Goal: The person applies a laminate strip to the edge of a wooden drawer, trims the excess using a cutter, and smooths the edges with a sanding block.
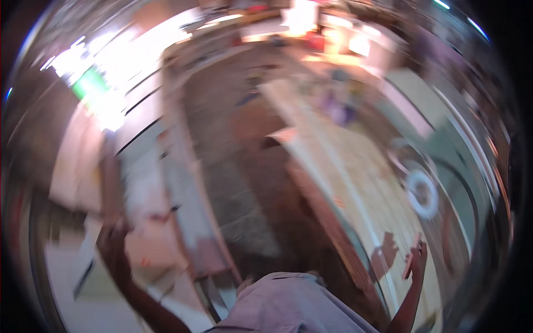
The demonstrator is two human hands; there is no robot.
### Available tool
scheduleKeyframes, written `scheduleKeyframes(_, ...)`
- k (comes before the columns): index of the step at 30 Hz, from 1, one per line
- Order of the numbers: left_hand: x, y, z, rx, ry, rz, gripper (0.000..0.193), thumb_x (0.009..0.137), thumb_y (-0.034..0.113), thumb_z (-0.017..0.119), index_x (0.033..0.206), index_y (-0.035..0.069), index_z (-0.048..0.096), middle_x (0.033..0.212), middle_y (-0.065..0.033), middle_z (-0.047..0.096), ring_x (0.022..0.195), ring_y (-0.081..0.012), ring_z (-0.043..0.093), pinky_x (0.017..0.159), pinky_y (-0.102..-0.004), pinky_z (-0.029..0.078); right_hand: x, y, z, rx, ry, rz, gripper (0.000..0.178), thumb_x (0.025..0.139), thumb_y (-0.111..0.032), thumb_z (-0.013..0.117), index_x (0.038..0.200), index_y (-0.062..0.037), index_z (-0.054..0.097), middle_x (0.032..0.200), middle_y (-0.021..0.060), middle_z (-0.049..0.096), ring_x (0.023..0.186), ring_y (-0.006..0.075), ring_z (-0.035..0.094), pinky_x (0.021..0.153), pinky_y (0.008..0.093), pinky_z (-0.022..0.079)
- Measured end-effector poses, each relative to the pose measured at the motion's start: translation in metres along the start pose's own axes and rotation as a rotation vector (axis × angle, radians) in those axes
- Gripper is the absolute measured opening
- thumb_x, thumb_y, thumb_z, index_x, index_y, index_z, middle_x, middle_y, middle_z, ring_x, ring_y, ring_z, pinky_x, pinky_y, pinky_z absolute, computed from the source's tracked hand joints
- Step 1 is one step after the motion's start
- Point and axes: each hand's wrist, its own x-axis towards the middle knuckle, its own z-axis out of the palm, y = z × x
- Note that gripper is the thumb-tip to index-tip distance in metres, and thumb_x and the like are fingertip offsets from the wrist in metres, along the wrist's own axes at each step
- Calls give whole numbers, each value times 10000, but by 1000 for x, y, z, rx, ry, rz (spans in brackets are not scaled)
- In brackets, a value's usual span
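Note:
My right hand (418, 258), at the lower right, is closed around a short, thin reddish-brown stick (408, 267). It is above a pale wooden board (355, 161), on which its shadow falls. My left hand (114, 236) is raised at the lower left, beside stacked light panels. A brown upright strip (111, 186) meets it in the picture. Motion blur smears those fingers, so I cannot tell whether they grip the strip or only pass in front of it.
Between two long benches runs a dark floor (239, 194). White and pale boards (144, 177) line the left side. On the right bench lie a white ring-shaped roll (422, 194) and a blurred purple thing (340, 111). Bright light washes out the far left.

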Motion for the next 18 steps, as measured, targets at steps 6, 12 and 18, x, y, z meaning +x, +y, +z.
scheduleKeyframes(6,-10,-53,-136,27,356,-183,303,987,291,677,1010,-8,721,902,-60,692,860,-145,650,804,-321,491,-52,-158,276,-50,-609,-179,549,935,-158,650,1440,-73,451,1047,105,622,764,187,670,627,315,580)
scheduleKeyframes(12,-21,-155,-246,201,559,-211,328,966,317,713,1031,-4,724,923,-100,733,849,-164,668,812,-326,521,-256,-291,477,-199,-1093,-537,542,898,-81,705,1422,-81,566,1045,103,713,850,146,665,736,283,566)
scheduleKeyframes(18,23,-247,-283,439,451,-20,291,950,269,688,1042,-7,704,1084,-214,693,1061,-356,661,936,-458,507,-468,-366,555,-241,-1459,-744,516,940,-190,733,1431,-110,597,1113,143,726,951,163,687,842,298,561)
